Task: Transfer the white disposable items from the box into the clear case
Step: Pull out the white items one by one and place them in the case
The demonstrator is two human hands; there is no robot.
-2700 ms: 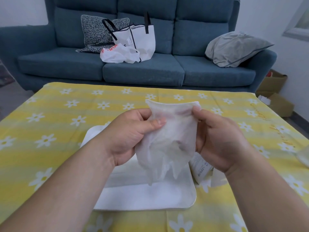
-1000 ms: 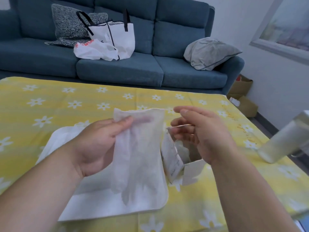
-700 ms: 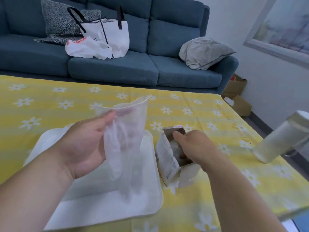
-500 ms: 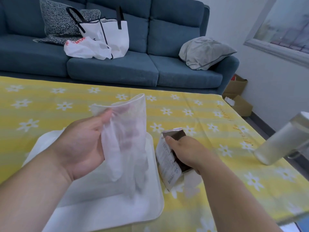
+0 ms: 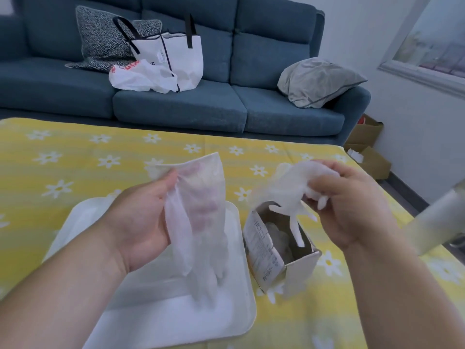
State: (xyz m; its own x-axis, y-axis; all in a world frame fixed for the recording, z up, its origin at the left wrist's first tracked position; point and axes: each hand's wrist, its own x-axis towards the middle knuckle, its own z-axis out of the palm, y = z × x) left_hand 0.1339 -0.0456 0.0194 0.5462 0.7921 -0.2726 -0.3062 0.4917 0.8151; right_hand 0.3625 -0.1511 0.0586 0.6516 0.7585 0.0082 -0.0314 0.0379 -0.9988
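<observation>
Early stage: left hand (image 5: 141, 220) pinched one thin white plastic glove (image 5: 201, 217) over the shallow clear case (image 5: 163, 321), right hand (image 5: 352, 210) gripped a second glove (image 5: 289, 190) above the small cardboard box (image 5: 261, 245), more inside.

Left hand (image 5: 146, 217) raised mid-frame, palm toward camera, thumb on the front and fingers behind, pinching a flat glove (image 5: 201, 197) near its cuff. Right hand (image 5: 352, 207) level with it and well apart, back of hand to camera, fingers curled round a crumpled glove (image 5: 289, 190). Both forearms bare, reaching in from the bottom corners.
</observation>
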